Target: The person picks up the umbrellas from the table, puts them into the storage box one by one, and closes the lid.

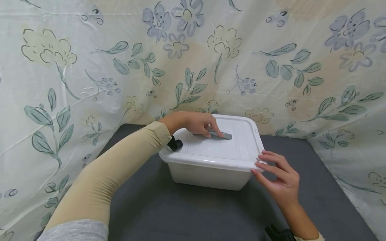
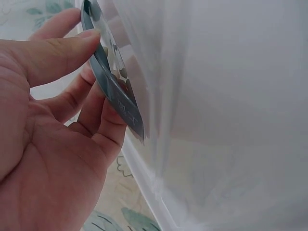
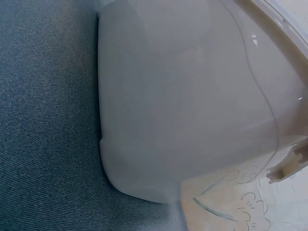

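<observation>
A white plastic storage box point(image 1: 208, 175) stands on the dark table with its white lid point(image 1: 223, 150) on top. My left hand point(image 1: 199, 124) reaches over the lid and pinches the grey handle point(image 1: 227, 136) in its middle. In the left wrist view, thumb and fingers of the left hand point(image 2: 62, 96) are on either side of this glossy curved handle point(image 2: 120, 103). At the lid's right front corner, my right hand point(image 1: 280, 177) touches the rim with its fingertips, fingers spread. The right wrist view shows the box's side wall point(image 3: 183, 96) but not the hand.
Dark grey cloth covers the table point(image 1: 193, 214) around the box. Behind and at the sides hangs a flowered curtain point(image 1: 187, 67), close to the box's back. A black wrist camera mount point(image 1: 175, 144) sits over the lid's left edge. A latch point(image 3: 288, 166) shows below the rim.
</observation>
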Action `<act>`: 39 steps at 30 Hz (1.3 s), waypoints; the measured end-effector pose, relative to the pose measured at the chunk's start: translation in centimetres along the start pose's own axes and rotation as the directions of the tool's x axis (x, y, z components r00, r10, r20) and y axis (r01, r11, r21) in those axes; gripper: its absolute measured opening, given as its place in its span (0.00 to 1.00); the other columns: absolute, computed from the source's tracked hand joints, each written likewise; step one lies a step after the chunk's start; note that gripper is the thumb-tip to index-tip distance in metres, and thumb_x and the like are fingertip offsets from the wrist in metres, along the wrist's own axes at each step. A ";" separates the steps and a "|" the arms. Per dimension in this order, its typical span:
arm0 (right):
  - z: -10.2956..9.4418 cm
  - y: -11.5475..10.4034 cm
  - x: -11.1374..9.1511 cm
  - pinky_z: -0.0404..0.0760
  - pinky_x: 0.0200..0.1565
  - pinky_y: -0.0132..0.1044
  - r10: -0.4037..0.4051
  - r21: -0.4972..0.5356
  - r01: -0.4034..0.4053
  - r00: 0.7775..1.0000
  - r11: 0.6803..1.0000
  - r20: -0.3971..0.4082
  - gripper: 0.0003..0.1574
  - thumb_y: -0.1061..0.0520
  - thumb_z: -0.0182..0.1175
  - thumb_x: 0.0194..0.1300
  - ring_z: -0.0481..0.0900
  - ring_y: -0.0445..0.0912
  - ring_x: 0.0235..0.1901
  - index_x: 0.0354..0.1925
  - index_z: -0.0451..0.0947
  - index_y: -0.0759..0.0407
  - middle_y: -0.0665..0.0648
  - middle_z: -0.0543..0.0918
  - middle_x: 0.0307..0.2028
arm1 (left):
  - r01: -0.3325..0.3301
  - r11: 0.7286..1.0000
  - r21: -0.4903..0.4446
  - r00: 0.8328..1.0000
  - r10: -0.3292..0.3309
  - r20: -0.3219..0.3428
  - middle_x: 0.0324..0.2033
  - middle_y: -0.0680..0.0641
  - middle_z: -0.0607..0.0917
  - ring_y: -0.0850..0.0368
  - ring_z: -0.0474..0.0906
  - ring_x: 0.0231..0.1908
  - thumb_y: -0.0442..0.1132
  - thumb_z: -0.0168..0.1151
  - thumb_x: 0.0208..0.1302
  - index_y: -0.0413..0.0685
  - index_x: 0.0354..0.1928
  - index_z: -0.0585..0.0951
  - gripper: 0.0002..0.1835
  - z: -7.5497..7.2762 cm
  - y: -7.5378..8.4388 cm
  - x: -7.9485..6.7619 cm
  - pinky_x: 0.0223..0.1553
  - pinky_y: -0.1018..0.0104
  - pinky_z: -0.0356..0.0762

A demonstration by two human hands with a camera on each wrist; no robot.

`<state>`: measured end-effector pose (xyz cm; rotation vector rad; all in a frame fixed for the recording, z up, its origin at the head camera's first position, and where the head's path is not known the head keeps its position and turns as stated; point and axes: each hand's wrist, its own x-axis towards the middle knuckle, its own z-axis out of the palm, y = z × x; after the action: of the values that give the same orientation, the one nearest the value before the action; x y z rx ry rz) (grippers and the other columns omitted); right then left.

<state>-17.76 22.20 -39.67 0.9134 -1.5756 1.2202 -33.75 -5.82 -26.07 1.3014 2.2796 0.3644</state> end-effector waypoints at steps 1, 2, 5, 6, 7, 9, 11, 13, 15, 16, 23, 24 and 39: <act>0.0 -0.1 0.0 0.79 0.63 0.35 -0.002 0.001 0.002 1.000 1.000 0.000 0.16 0.63 0.80 0.52 0.83 0.56 0.55 0.32 0.87 0.76 0.71 0.87 0.42 | 0.004 1.000 -0.003 1.000 -0.004 -0.001 0.67 0.54 0.78 0.56 0.67 0.44 0.31 0.61 0.72 0.62 0.66 0.80 0.24 0.1 0.0 0.0 0.43 0.69 0.68; 0.0 -0.1 0.0 0.79 0.62 0.34 -0.002 0.002 0.002 1.000 1.000 0.000 0.16 0.63 0.80 0.52 0.83 0.56 0.55 0.32 0.87 0.76 0.70 0.87 0.42 | 0.008 1.000 -0.004 1.000 -0.008 -0.003 0.67 0.54 0.78 0.56 0.67 0.45 0.31 0.61 0.72 0.62 0.66 0.81 0.24 0.1 0.0 0.0 0.43 0.69 0.68; 0.0 -0.1 -0.1 0.79 0.63 0.34 0.003 0.003 -0.003 1.000 1.000 0.002 0.16 0.63 0.80 0.51 0.83 0.55 0.55 0.32 0.87 0.76 0.70 0.87 0.42 | 0.019 1.000 -0.001 1.000 -0.019 -0.007 0.66 0.55 0.78 0.56 0.68 0.46 0.31 0.61 0.72 0.62 0.65 0.81 0.24 0.3 0.0 0.0 0.44 0.68 0.68; 0.0 -0.1 -0.1 0.79 0.63 0.34 0.006 0.003 -0.006 1.000 1.000 0.003 0.16 0.63 0.80 0.51 0.83 0.55 0.55 0.33 0.87 0.76 0.70 0.87 0.42 | 0.022 1.000 0.004 1.000 -0.022 -0.008 0.66 0.55 0.78 0.57 0.68 0.47 0.31 0.62 0.72 0.63 0.65 0.81 0.24 0.3 0.0 0.1 0.46 0.68 0.69; 0.0 -0.1 -0.2 0.79 0.63 0.34 0.008 0.003 -0.008 1.000 1.000 0.004 0.16 0.63 0.80 0.51 0.83 0.55 0.55 0.33 0.87 0.76 0.70 0.87 0.42 | 0.024 1.000 0.007 1.000 -0.024 -0.008 0.66 0.55 0.78 0.58 0.69 0.48 0.32 0.62 0.72 0.63 0.65 0.81 0.24 0.4 0.1 0.1 0.47 0.68 0.70; -0.1 -0.1 -0.3 0.79 0.63 0.34 0.012 -0.001 -0.012 1.000 1.000 0.007 0.16 0.63 0.80 0.51 0.83 0.55 0.55 0.33 0.87 0.75 0.70 0.87 0.42 | 0.027 1.000 0.010 1.000 -0.027 -0.008 0.66 0.55 0.79 0.60 0.70 0.50 0.32 0.62 0.72 0.63 0.65 0.81 0.24 0.5 0.1 0.1 0.52 0.68 0.71; -0.1 -0.1 -0.4 0.79 0.63 0.34 0.014 -0.003 -0.014 1.000 1.000 0.009 0.16 0.63 0.80 0.51 0.83 0.55 0.55 0.33 0.88 0.75 0.70 0.87 0.42 | 0.030 0.999 0.013 0.999 -0.030 -0.013 0.66 0.55 0.79 0.62 0.71 0.53 0.32 0.63 0.71 0.63 0.65 0.81 0.24 0.6 0.0 0.2 0.56 0.67 0.73; -0.1 -0.1 -0.4 0.79 0.63 0.34 0.015 -0.005 -0.015 1.000 1.000 0.010 0.16 0.63 0.80 0.51 0.83 0.55 0.55 0.33 0.88 0.75 0.70 0.87 0.42 | 0.031 0.999 0.013 0.999 -0.031 -0.020 0.66 0.55 0.79 0.62 0.71 0.55 0.32 0.63 0.71 0.63 0.65 0.81 0.24 0.8 0.0 0.3 0.60 0.65 0.73; -0.2 -0.1 -0.5 0.79 0.63 0.34 0.017 -0.007 -0.017 1.000 1.000 0.010 0.16 0.62 0.80 0.51 0.83 0.55 0.55 0.33 0.88 0.75 0.70 0.87 0.42 | 0.036 0.999 0.013 0.999 -0.036 -0.026 0.66 0.55 0.79 0.62 0.71 0.56 0.32 0.63 0.71 0.63 0.65 0.81 0.24 0.9 0.0 0.4 0.61 0.63 0.73; -0.2 0.0 -0.5 0.79 0.63 0.34 0.017 -0.006 -0.017 1.000 1.000 0.010 0.16 0.63 0.80 0.51 0.83 0.55 0.55 0.33 0.88 0.75 0.70 0.87 0.42 | 0.039 0.999 0.013 0.999 -0.038 -0.028 0.65 0.55 0.79 0.61 0.71 0.56 0.32 0.63 0.71 0.63 0.65 0.82 0.24 0.9 0.0 0.4 0.61 0.63 0.73; -0.4 0.2 -0.7 0.78 0.64 0.33 0.026 -0.018 -0.025 0.999 1.000 0.020 0.16 0.62 0.80 0.51 0.83 0.54 0.56 0.33 0.88 0.74 0.69 0.87 0.42 | 0.049 0.998 0.038 0.998 -0.047 -0.040 0.63 0.54 0.80 0.59 0.69 0.50 0.32 0.63 0.71 0.64 0.65 0.81 0.24 1.3 0.0 0.4 0.54 0.65 0.71; -0.4 0.2 -0.7 0.78 0.64 0.33 0.027 -0.020 -0.026 0.999 0.999 0.021 0.16 0.62 0.80 0.51 0.83 0.54 0.56 0.33 0.88 0.74 0.69 0.87 0.42 | 0.047 0.998 0.042 0.998 -0.046 -0.044 0.62 0.54 0.80 0.59 0.69 0.49 0.32 0.63 0.71 0.64 0.65 0.81 0.24 1.3 0.0 0.3 0.53 0.66 0.71; -0.5 -0.1 -0.1 0.78 0.63 0.32 0.037 -0.074 -0.033 0.998 0.997 0.056 0.16 0.59 0.80 0.53 0.83 0.53 0.56 0.33 0.89 0.72 0.69 0.87 0.41 | 0.104 0.994 0.035 0.983 -0.097 -0.157 0.56 0.52 0.81 0.57 0.75 0.53 0.35 0.60 0.73 0.65 0.64 0.82 0.22 1.7 -0.2 -3.2 0.57 0.64 0.75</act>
<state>-17.52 22.63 -39.66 0.8835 -1.6769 1.1620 -31.57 -8.70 -26.71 1.2106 2.4852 0.3961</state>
